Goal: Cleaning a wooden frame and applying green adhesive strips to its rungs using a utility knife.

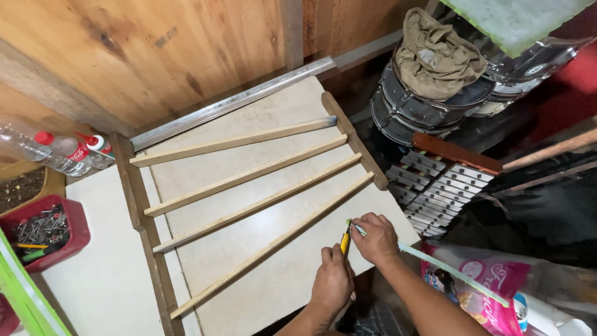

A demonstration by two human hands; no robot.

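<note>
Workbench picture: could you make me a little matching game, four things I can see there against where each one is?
Things:
1. wooden slat frame
2. red tray of nails
3. plastic bottles
4. khaki cloth

Places:
A. on top of the stacked drums
B. far left, near the bench's front edge
C. flat on the pale board
D. far left, against the wooden wall

Pairs: 1-C, 2-B, 3-D, 4-A
</note>
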